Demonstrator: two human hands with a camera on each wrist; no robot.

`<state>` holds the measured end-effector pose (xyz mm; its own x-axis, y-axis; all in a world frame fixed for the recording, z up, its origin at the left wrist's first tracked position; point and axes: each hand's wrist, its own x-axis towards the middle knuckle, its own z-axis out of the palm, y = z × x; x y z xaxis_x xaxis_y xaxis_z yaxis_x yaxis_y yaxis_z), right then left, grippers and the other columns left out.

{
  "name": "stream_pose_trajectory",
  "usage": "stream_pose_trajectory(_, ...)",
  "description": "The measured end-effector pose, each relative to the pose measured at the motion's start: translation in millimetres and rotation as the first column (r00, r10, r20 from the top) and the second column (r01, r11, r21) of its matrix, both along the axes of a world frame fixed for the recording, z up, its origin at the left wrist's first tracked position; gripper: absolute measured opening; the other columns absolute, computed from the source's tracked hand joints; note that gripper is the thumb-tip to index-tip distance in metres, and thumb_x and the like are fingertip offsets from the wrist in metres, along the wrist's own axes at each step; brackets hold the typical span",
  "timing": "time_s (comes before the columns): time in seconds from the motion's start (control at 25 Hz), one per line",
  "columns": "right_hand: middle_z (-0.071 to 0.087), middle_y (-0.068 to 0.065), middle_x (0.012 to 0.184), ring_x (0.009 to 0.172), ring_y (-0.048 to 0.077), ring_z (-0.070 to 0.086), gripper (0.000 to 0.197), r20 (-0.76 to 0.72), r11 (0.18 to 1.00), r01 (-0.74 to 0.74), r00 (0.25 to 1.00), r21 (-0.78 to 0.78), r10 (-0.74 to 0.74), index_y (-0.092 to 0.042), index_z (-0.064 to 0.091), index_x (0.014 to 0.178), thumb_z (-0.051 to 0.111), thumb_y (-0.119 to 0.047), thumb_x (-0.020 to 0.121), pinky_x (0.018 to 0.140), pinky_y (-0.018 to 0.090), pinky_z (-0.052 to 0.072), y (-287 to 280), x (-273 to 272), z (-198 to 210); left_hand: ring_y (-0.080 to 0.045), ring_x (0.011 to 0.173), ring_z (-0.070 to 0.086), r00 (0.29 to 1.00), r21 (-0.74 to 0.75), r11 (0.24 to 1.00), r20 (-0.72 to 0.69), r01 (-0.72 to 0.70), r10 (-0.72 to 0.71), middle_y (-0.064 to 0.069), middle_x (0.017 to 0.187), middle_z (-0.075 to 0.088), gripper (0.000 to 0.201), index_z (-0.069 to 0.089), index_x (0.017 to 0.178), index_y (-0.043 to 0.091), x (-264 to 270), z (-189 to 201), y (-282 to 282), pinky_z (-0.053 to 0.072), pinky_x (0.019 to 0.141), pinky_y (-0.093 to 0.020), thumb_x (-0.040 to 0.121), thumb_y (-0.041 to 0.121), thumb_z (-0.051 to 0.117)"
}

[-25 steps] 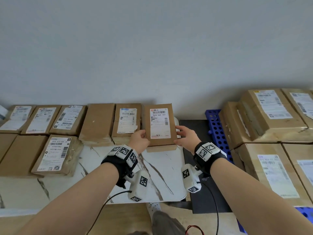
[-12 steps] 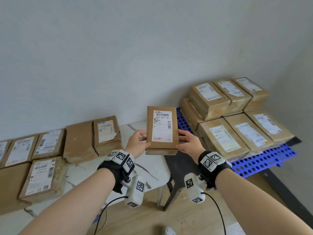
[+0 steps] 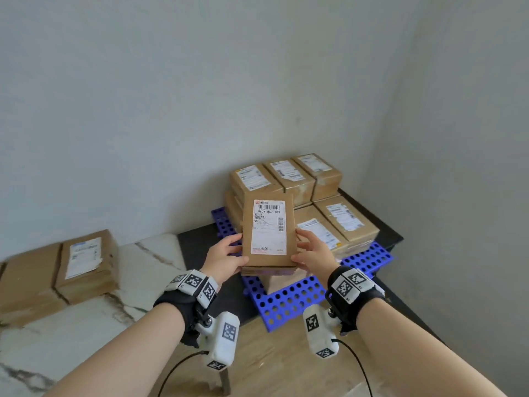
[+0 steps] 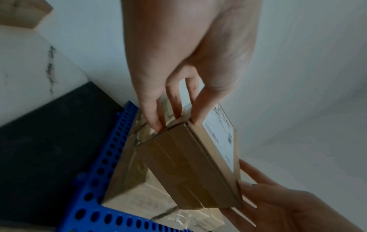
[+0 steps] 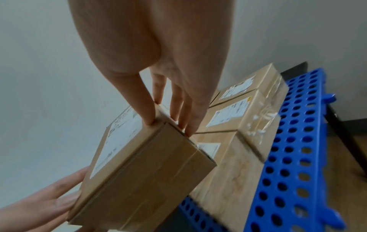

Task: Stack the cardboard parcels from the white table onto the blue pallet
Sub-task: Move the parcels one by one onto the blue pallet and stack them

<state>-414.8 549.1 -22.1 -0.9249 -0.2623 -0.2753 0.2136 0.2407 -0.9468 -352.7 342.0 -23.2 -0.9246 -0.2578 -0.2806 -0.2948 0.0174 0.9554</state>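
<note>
Both hands are gripping one labelled cardboard parcel [image 3: 268, 233] in the air above the blue pallet [image 3: 289, 299]: left hand [image 3: 226, 257] clamping its 9 o'clock side, right hand [image 3: 313, 255] its 3 o'clock side. Stacked parcels [image 3: 286, 179] are sitting on the pallet at 12 o'clock; the white table [image 3: 94, 325] is lying at 8 o'clock, carrying more parcels [image 3: 86, 265]

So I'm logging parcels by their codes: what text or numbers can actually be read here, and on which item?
"960X H69 183", roughly: label of the held parcel, under its barcode.
Its smaller print: too small to read.
Labels on the pallet parcels and table parcels: blurred, unreadable.
</note>
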Motion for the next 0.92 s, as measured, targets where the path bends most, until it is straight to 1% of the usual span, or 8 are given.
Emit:
stream_pose_trajectory(0.24,0.055,0.011,0.128,0.111,0.025,0.059,0.067,0.023,0.998,-0.017,1.0,0.056,0.016,-0.019,0.039,0.141,0.056,0.009,0.083,0.091,0.039,0.054,106,-41,-2,-0.026,0.114,0.059,0.999,-0.031,0.999,0.036,0.031,-0.03,-0.012,0.129,0.057,0.065,0.045,0.138,0.02,-40,-7,107,0.051,0.095,-0.047,0.081,-0.006,0.065)
stream_pose_trajectory(0.32,0.056,0.01,0.126,0.112,0.023,0.057,0.066,0.033,0.997,-0.02,0.999,0.071,0.018,-0.018,0.038,0.142,0.056,0.008,0.084,0.088,0.033,0.052,132,-61,-1,-0.023,0.116,0.057,0.998,-0.041,0.998,0.041,0.042,-0.04,-0.009,0.131,0.055,0.067,0.042,0.14,0.021,-57,-10,133,0.051,0.096,-0.043,0.082,-0.004,0.065)
stream_pose_trajectory(0.4,0.058,0.01,0.123,0.108,0.024,0.059,0.065,0.058,0.999,-0.018,0.998,0.05,0.015,-0.017,0.039,0.142,0.054,0.009,0.085,0.09,0.035,0.051,153,-89,-1,-0.02,0.109,0.058,0.998,-0.026,0.999,0.042,0.04,-0.039,-0.007,0.131,0.054,0.067,0.041,0.141,0.021,-80,-11,156,0.052,0.092,-0.037,0.083,-0.004,0.064)
stream_pose_trajectory(0.48,0.056,0.014,0.124,0.107,0.026,0.059,0.061,0.083,0.999,-0.003,0.997,0.038,0.0,-0.018,0.041,0.14,0.052,0.009,0.086,0.093,0.037,0.05,166,-118,-1,-0.018,0.103,0.059,0.998,-0.004,0.999,0.049,0.04,-0.04,-0.005,0.124,0.058,0.066,0.041,0.14,0.021,-105,-9,172,0.053,0.087,-0.033,0.083,-0.004,0.064)
stream_pose_trajectory(0.64,0.057,0.015,0.12,0.105,0.027,0.059,0.059,0.097,0.998,0.005,0.995,0.057,-0.01,-0.02,0.043,0.139,0.05,0.008,0.087,0.094,0.039,0.051,182,-176,-2,-0.02,0.099,0.064,0.998,-0.002,0.999,0.047,0.047,-0.047,-0.002,0.106,0.063,0.065,0.044,0.138,0.021,-161,-11,188,0.056,0.083,-0.036,0.082,-0.003,0.066)
stream_pose_trajectory(0.72,0.056,0.011,0.119,0.103,0.024,0.058,0.058,0.127,0.999,-0.006,0.992,0.054,-0.001,-0.02,0.044,0.138,0.05,0.008,0.087,0.089,0.037,0.051,190,-200,-2,-0.02,0.099,0.065,0.996,0.015,0.999,0.071,0.05,-0.051,-0.005,0.112,0.062,0.066,0.044,0.137,0.021,-182,-14,192,0.058,0.081,-0.036,0.081,-0.003,0.067)
stream_pose_trajectory(0.8,0.058,0.011,0.119,0.105,0.024,0.058,0.058,0.149,0.997,-0.041,0.988,0.068,0.031,-0.019,0.044,0.138,0.053,0.007,0.088,0.084,0.034,0.052,197,-224,-2,-0.023,0.103,0.064,0.994,0.031,0.998,0.093,0.046,-0.049,-0.009,0.121,0.06,0.068,0.045,0.138,0.022,-202,-17,197,0.057,0.084,-0.04,0.079,-0.003,0.069)
stream_pose_trajectory(0.92,0.062,0.014,0.116,0.108,0.026,0.06,0.058,0.175,0.988,-0.115,0.98,0.103,0.096,-0.019,0.041,0.138,0.056,0.005,0.088,0.088,0.037,0.053,206,-249,-5,-0.024,0.107,0.063,0.992,0.072,0.997,0.119,0.025,-0.033,-0.011,0.125,0.059,0.07,0.044,0.138,0.023,-218,-21,205,0.056,0.087,-0.04,0.079,-0.004,0.069)
